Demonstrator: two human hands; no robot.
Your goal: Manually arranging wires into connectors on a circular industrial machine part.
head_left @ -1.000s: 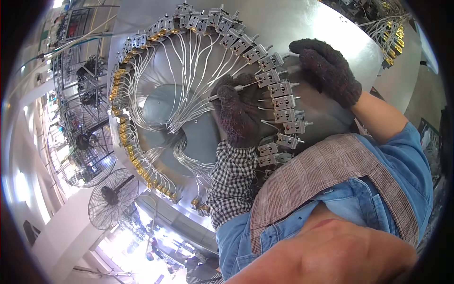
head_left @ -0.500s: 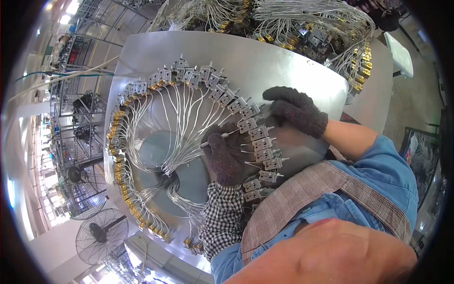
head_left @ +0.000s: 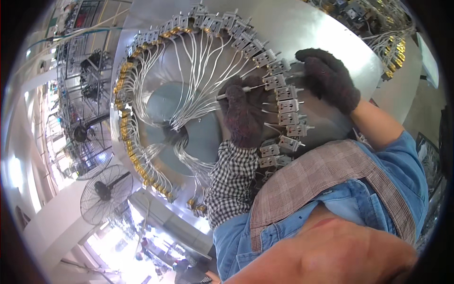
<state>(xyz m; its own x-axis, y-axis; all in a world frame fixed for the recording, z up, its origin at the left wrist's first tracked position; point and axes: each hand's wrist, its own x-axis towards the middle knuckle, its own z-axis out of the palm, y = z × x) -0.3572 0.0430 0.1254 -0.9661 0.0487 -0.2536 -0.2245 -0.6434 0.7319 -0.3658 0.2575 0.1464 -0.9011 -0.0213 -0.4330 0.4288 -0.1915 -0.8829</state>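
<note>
Dark knit gloves cover both hands. My left hand (head_left: pixel 242 116) is closed round a slim pen-like tool (head_left: pixel 246 89), whose thin shaft points at a small grey metal terminal block (head_left: pixel 274 82) in the row's right part. Whether the tip enters the block is too small to tell. My right hand (head_left: pixel 328 78) sits just beyond the row, fingers stretched out and slightly curved, its lower fingers close to a neighbouring block (head_left: pixel 278 66). Whether they touch it cannot be made out. White wires (head_left: pixel 198 66) fan from the blocks towards a central opening.
The blocks and brass-coloured connectors (head_left: pixel 124 90) form a ring on a metal tabletop (head_left: pixel 161 12). Another wire bundle with brass connectors (head_left: pixel 395 49) lies at the far right. A floor fan (head_left: pixel 103 190) and metal racks (head_left: pixel 90 61) stand left of the table.
The whole view has shifted, so the table and hands appear higher and farther right. The tool still points at the same block, and my hands keep about the same places along the row.
</note>
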